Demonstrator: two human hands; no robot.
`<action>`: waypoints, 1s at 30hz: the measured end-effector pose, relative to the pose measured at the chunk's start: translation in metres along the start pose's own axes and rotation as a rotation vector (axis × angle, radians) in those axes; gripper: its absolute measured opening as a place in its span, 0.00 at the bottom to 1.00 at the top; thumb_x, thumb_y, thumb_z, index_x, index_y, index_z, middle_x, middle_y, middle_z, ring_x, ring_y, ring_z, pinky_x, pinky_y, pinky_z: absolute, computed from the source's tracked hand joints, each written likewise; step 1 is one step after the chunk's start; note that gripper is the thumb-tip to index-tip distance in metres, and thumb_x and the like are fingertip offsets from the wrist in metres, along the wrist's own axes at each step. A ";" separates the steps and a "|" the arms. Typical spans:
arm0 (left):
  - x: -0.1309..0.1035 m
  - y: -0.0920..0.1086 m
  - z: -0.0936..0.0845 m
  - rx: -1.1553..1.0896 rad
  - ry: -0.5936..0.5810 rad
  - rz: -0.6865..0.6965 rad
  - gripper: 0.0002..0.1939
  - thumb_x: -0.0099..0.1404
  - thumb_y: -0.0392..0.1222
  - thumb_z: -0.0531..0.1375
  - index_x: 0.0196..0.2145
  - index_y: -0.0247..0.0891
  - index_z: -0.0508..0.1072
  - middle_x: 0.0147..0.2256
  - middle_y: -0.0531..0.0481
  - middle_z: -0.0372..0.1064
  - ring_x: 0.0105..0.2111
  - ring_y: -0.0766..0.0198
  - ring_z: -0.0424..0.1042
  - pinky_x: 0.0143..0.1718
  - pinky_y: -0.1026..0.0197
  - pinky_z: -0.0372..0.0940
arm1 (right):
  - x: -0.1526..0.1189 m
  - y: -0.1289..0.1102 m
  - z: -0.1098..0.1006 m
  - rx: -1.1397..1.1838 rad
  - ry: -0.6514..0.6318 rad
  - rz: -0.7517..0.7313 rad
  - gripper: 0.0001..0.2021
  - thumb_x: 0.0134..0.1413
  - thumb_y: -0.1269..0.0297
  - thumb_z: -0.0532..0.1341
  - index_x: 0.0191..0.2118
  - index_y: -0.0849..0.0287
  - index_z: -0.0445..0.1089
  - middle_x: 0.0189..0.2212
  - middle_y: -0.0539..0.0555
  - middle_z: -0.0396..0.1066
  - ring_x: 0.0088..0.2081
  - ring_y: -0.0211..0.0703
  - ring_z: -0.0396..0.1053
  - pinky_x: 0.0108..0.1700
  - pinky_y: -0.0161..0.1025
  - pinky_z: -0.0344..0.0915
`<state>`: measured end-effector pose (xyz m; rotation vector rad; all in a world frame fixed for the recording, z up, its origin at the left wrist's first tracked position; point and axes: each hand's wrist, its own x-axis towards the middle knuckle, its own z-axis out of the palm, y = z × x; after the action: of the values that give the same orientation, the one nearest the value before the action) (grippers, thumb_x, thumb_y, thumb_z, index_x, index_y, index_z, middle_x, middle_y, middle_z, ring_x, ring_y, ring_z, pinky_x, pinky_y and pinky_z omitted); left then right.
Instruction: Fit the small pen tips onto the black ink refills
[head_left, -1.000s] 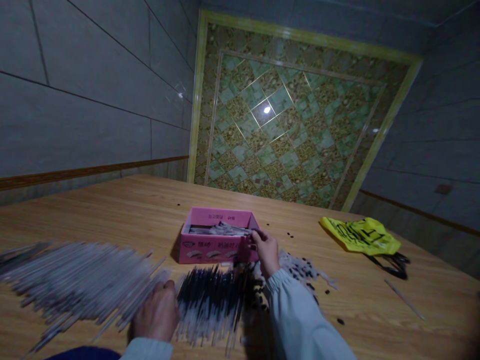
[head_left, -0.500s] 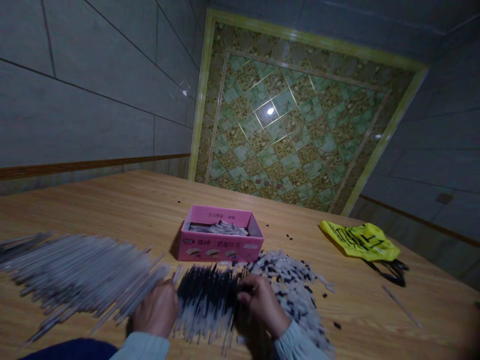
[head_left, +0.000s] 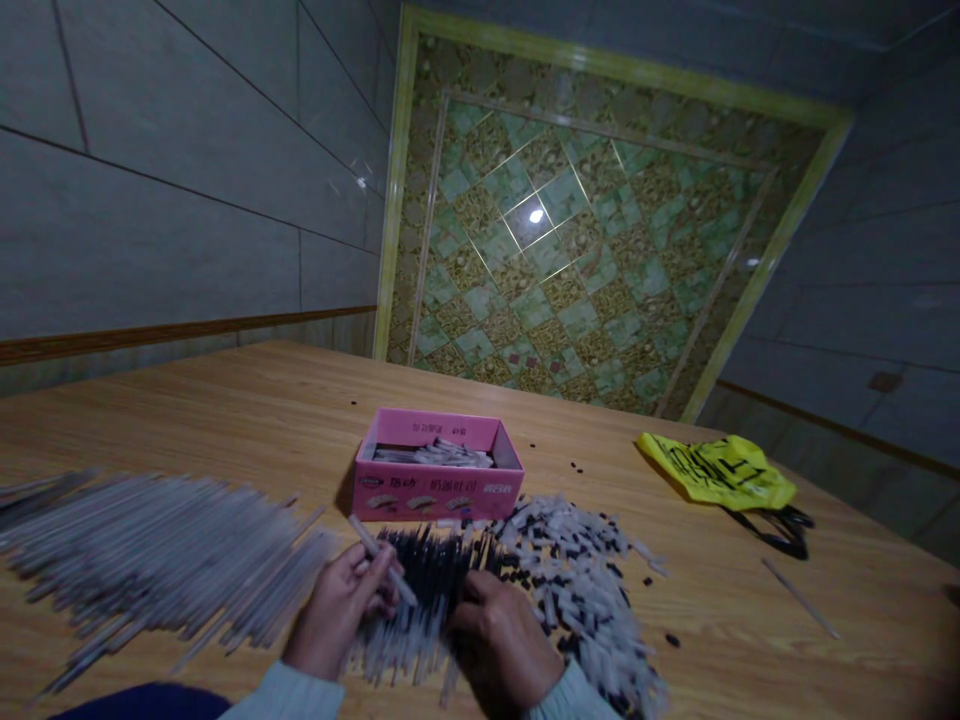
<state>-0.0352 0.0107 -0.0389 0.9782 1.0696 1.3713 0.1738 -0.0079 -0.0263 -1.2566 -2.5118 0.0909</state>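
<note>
My left hand (head_left: 330,610) is closed in a pinch around a slim whitish pen-like tube (head_left: 364,537), which slants down to the right over a row of thin sticks (head_left: 431,565). Those sticks are black at the far end and clear at the near end. At the row's right side, my right hand (head_left: 502,635) has its fingers curled together; what they hold, if anything, is hidden. Left of my hands lies a wide pile of long translucent tubes (head_left: 165,550). A heap of short clear and black pieces (head_left: 592,600) spreads beyond my right hand.
Behind the row stands a pink open box (head_left: 439,492) with whitish, dark-tipped sticks inside. A yellow bag (head_left: 720,472) with black handles and a single thin stick (head_left: 799,598) lie to the right on the wooden table (head_left: 247,400). Small black bits are scattered around.
My left hand has moved right from the edge of the tube pile to above the stick row, now with a tube in its fingers. My right hand has shifted slightly left and nearer.
</note>
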 end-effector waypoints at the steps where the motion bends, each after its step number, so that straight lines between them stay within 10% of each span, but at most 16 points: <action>1: 0.000 0.000 0.002 -0.109 0.009 -0.055 0.14 0.50 0.47 0.63 0.29 0.35 0.68 0.22 0.53 0.70 0.19 0.69 0.67 0.17 0.68 0.63 | 0.000 0.000 -0.001 -0.001 -0.005 -0.012 0.05 0.41 0.71 0.61 0.28 0.54 0.71 0.30 0.48 0.65 0.32 0.36 0.62 0.29 0.32 0.50; 16: 0.002 0.004 0.003 -0.452 0.153 -0.163 0.04 0.57 0.27 0.57 0.30 0.29 0.70 0.23 0.46 0.74 0.19 0.68 0.72 0.18 0.69 0.68 | 0.000 -0.002 0.005 0.007 0.094 -0.110 0.05 0.48 0.72 0.58 0.25 0.56 0.68 0.27 0.49 0.67 0.32 0.37 0.64 0.30 0.32 0.55; 23: 0.003 0.000 0.002 -0.519 0.181 -0.181 0.07 0.58 0.25 0.54 0.30 0.29 0.70 0.23 0.46 0.74 0.20 0.69 0.72 0.21 0.70 0.69 | -0.010 -0.007 -0.011 0.369 0.533 -0.132 0.09 0.51 0.72 0.56 0.38 0.57 0.69 0.34 0.56 0.70 0.36 0.42 0.68 0.36 0.37 0.64; 30: 0.001 -0.001 0.001 -0.445 0.121 -0.186 0.03 0.56 0.30 0.58 0.31 0.32 0.70 0.24 0.49 0.73 0.20 0.70 0.71 0.20 0.70 0.66 | -0.014 -0.026 -0.019 0.841 0.861 0.292 0.04 0.54 0.68 0.58 0.36 0.58 0.68 0.33 0.54 0.72 0.34 0.42 0.71 0.36 0.38 0.68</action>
<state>-0.0340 0.0119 -0.0397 0.4638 0.8654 1.4442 0.1683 -0.0365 -0.0069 -0.9674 -1.3093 0.4935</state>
